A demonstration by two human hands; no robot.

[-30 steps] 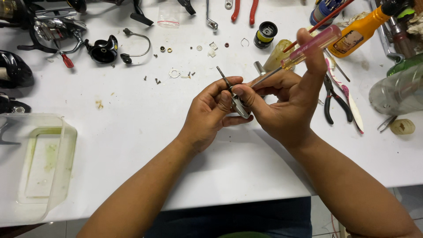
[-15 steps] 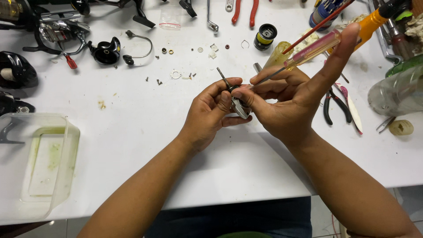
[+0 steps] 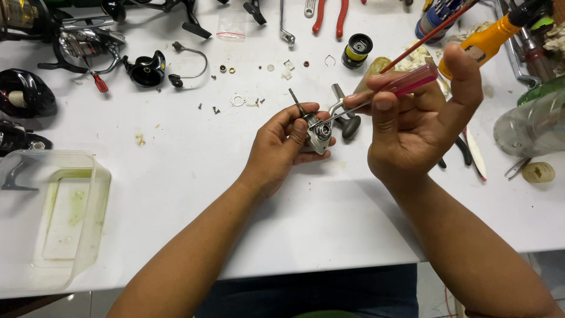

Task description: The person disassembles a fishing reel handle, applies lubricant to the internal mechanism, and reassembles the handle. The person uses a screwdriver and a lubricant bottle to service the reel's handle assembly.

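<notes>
Forearms come up from the near edge of the white table [image 3: 176,194], and between them your left hand [image 3: 276,147] is curled shut around a small silver reel body [image 3: 321,132], thumb and fingers pinching it just above the tabletop at mid-table. Your right hand [image 3: 412,126] is closed on a red-handled screwdriver [image 3: 406,83], index finger and thumb wrapped on the handle, its thin shaft angled down so the tip meets the reel body. Watch that tip: the grip on the part looks light, and a slip under pressure could send the blade into your left fingertips or knock the piece free. To the near left sits a clear plastic tray [image 3: 97,194] with a greenish film. Farther out, small screws and washers [image 3: 238,100] lie loose just beyond your left hand, and a stray sweep of the wrist could scatter them. At the far edge lie black reel parts [image 3: 147,68], red-handled pliers [image 3: 329,15] and an orange bottle [image 3: 485,38], close enough to tip if your right elbow swings.
</notes>
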